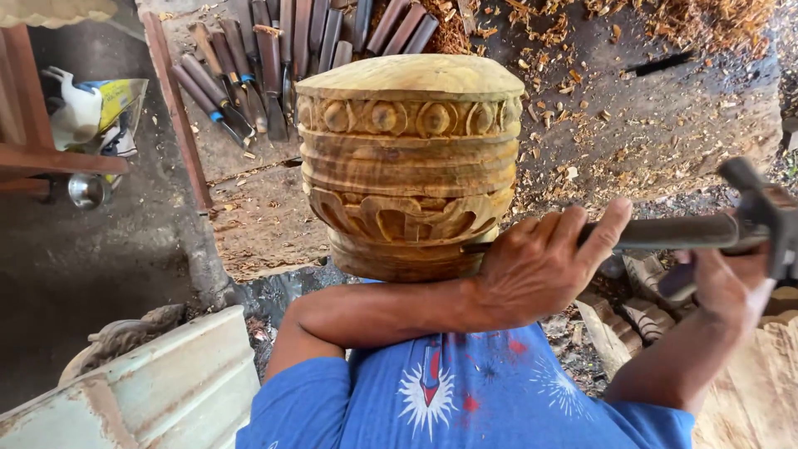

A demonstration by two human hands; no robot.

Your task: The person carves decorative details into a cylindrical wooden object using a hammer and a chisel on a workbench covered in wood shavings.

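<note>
A round carved wooden block (407,158), with bands of circles and leaf shapes, stands upright in front of me. My left hand (540,270) reaches across my body and grips a long dark chisel (665,233). The chisel's tip rests against the block's lower right carved band. My right hand (731,287) is at the right edge, closed on the handle of a grey mallet (769,212). The mallet's head sits at the chisel's butt end. Whether they touch I cannot tell.
Several chisels with wooden handles (249,75) lie in a row on a board behind the block. Wood shavings (665,33) cover the dark ground at the back right. A pale carved panel (166,391) lies at the lower left, and a red wooden frame (33,158) stands at the far left.
</note>
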